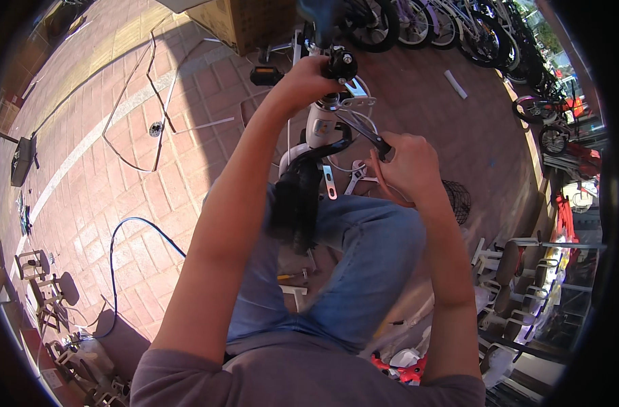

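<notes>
The white tube point(321, 123) of the bicycle point(318, 139) stands in front of the seated person, and the first risk sits right at its upper end. The right hand point(410, 163), just to the right of the tube, is closed around the orange-handled pliers point(366, 131), whose head reaches in toward the top of the tube; whether the jaws have bitten onto anything there is too small to tell. If their hold is shallow, a hard squeeze or twist could make them slip, scratching the tube's finish or throwing the knuckles against the silver bracket point(358, 102) at the tube's upper right. The left hand point(304, 83), above the tube and slightly left of it, appears closed around the black fitting point(341, 64), though its fingertips are hidden; should that hold loosen, the front end could swing under the pliers' force and pull the work out of line. The thin cable point(368, 120) curving to the right of the tube runs close to the pliers and could be pinched or kinked by a careless bite. Below the tube, the black wheel point(297, 197) lies between the knees, so a sudden turn could knock a leg. The adjustable wrench point(356, 176) and slotted metal strip point(330, 182), lower right of the tube, could be jarred by the same jolt.
</notes>
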`<state>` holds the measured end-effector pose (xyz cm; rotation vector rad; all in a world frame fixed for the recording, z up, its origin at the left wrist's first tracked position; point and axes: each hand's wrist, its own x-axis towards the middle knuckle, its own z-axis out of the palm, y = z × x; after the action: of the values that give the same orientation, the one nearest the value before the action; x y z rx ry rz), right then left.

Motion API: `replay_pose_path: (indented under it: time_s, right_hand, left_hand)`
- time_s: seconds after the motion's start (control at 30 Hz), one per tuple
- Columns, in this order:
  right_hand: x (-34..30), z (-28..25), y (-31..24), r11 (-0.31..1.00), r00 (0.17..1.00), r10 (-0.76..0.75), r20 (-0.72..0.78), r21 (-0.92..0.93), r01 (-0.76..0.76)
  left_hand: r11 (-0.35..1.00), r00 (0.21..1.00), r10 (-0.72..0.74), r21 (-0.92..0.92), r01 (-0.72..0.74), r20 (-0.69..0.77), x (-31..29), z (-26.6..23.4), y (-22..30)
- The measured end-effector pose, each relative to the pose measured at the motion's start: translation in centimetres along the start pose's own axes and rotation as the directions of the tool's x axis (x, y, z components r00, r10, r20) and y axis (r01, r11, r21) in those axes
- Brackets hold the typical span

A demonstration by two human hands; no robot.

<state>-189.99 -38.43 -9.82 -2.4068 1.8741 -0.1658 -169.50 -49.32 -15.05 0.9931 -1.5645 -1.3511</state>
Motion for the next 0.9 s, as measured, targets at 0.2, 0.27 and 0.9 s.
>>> replay_pose_path:
  time_s: [0.2,0.27,0.9]
  right_hand:
    - [-0.2,-0.4,-0.3,0.999,0.999,0.038,0.014,0.010,-0.038]
    - [-0.5,-0.8,-0.7,1.000,1.000,-0.002,-0.023,0.022,0.003]
    - [3.2,-6.0,-1.8,0.931,0.945,-0.166,0.282,-0.270,0.244]
  left_hand:
    - [1.000,1.000,0.013,-0.022,-0.013,0.007,-0.3,-0.2,0.2]
    - [1.000,1.000,-0.005,-0.012,0.005,0.014,-0.5,-0.1,0.7]
    - [0.997,0.999,0.021,-0.073,-0.023,-0.025,-0.3,0.2,0.3]
